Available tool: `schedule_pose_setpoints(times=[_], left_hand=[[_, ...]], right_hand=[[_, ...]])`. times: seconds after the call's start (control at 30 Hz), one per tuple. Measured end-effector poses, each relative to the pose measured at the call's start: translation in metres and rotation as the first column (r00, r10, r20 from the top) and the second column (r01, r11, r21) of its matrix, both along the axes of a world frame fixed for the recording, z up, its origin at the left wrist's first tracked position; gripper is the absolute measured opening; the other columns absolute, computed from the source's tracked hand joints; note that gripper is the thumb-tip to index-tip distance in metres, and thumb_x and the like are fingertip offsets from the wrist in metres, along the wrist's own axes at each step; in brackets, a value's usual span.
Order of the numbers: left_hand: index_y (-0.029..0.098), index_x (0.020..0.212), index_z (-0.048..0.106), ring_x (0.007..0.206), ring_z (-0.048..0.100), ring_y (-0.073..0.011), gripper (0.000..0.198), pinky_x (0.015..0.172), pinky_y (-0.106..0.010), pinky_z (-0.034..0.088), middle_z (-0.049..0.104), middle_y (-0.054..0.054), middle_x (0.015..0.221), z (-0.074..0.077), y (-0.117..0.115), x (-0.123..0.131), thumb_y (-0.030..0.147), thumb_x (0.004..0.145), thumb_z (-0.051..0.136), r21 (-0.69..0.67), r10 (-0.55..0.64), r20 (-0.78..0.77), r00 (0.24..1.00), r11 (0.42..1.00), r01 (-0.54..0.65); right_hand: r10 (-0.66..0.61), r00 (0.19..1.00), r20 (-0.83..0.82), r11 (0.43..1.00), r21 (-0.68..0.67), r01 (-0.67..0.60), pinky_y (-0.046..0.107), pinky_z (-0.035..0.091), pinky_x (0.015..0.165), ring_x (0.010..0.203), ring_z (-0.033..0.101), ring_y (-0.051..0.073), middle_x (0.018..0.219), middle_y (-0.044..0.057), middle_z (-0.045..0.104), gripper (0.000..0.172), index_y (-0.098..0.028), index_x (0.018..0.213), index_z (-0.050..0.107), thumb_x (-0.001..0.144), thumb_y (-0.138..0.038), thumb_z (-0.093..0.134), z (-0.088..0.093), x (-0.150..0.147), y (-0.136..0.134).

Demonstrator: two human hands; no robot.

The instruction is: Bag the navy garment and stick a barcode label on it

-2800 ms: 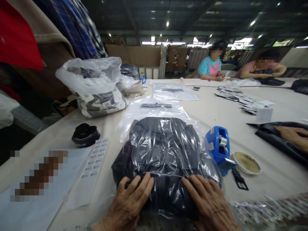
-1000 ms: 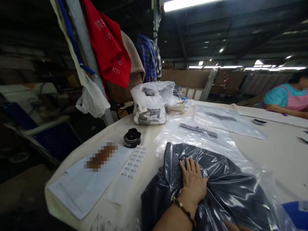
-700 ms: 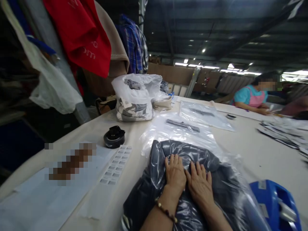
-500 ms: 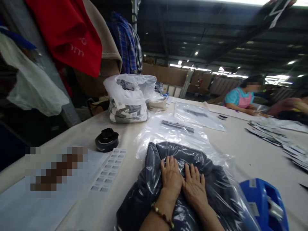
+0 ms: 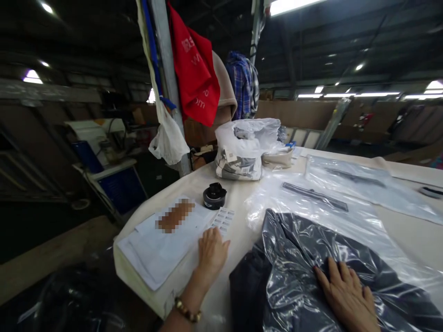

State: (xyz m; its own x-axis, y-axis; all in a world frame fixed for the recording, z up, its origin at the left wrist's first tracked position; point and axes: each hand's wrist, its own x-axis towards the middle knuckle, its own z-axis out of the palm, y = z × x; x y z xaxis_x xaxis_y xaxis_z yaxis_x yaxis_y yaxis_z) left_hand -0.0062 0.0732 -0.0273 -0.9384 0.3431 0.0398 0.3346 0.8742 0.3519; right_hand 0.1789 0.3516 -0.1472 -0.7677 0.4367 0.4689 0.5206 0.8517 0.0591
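Note:
My right hand lies flat with spread fingers on a folded dark garment inside a clear plastic bag. Off to the left, my left hand, with a beaded bracelet at the wrist, is at the lower end of a sheet of barcode stickers. Its thumb stands apart from the bent fingers, and nothing shows in its grip. Whether the fingertips touch the sheet I cannot tell. White paper sheets lie just left of that hand.
A black round object sits behind the stickers. Farther back stand a white plastic bag of goods and a beige pouch. More clear bags lie beyond the garment. A metal post with hanging cloths rises beside the table edge.
My left hand has lifted off the bagged garment and moved left to the sticker sheet. My right hand stays on the bag. The view has turned left.

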Motion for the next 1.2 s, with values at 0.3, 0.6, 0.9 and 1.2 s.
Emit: schedule_pose_setpoints(times=[0.3, 0.6, 0.9, 1.2], left_hand=[[0.010, 0.106, 0.050, 0.112, 0.044, -0.0362, 0.060, 0.092, -0.052, 0.035, 0.051, -0.017, 0.115, -0.036, -0.062, -0.018, 0.030, 0.057, 0.078, -0.005, 0.160, 0.133, 0.978, 0.987, -0.161], [0.015, 0.085, 0.052, 0.080, 0.062, -0.0216, 0.032, 0.072, -0.031, 0.049, 0.065, -0.008, 0.088, 0.000, -0.038, -0.028, 0.029, 0.058, 0.059, 0.663, -0.167, 0.464, 0.870, 0.716, -0.216], [0.014, 0.076, 0.057, 0.057, 0.051, -0.0136, 0.041, 0.055, -0.024, 0.044, 0.061, -0.002, 0.067, 0.056, 0.099, 0.050, 0.042, 0.052, 0.074, 0.929, -0.581, 0.355, 0.732, 0.308, -0.205], [0.014, 0.063, 0.057, 0.055, 0.039, -0.0105, 0.023, 0.051, -0.021, 0.033, 0.050, 0.002, 0.056, -0.013, 0.177, 0.083, 0.036, 0.059, 0.065, 0.875, -0.663, 0.245, 0.708, 0.466, 0.133]], right_hand=[[0.100, 0.990, 0.104, 0.994, 0.043, -0.105, 0.063, 0.040, 0.077, 0.111, 0.047, 0.043, 0.126, 0.010, 0.054, 0.049, -0.036, 0.106, 0.068, 0.081, -0.035, 0.025, -0.018, 0.005, 0.035], [0.074, 0.970, -0.233, 0.991, -0.095, -0.098, 0.053, 0.048, 0.084, 0.100, 0.059, 0.032, 0.107, 0.015, 0.063, 0.050, -0.015, 0.110, 0.060, 0.087, -0.044, 0.028, 0.016, -0.009, 0.015], [0.206, 0.671, -0.712, 0.914, -0.105, -0.392, 0.043, 0.044, 0.097, 0.122, 0.043, 0.024, 0.132, 0.010, 0.046, 0.042, -0.021, 0.134, 0.038, 0.093, -0.027, 0.039, 0.094, -0.010, -0.055], [-0.015, 0.700, -0.714, 0.838, -0.391, -0.381, 0.039, 0.048, 0.093, 0.111, 0.054, 0.022, 0.119, 0.007, 0.059, 0.032, -0.024, 0.119, 0.057, 0.093, -0.036, 0.042, 0.072, -0.007, -0.043]])
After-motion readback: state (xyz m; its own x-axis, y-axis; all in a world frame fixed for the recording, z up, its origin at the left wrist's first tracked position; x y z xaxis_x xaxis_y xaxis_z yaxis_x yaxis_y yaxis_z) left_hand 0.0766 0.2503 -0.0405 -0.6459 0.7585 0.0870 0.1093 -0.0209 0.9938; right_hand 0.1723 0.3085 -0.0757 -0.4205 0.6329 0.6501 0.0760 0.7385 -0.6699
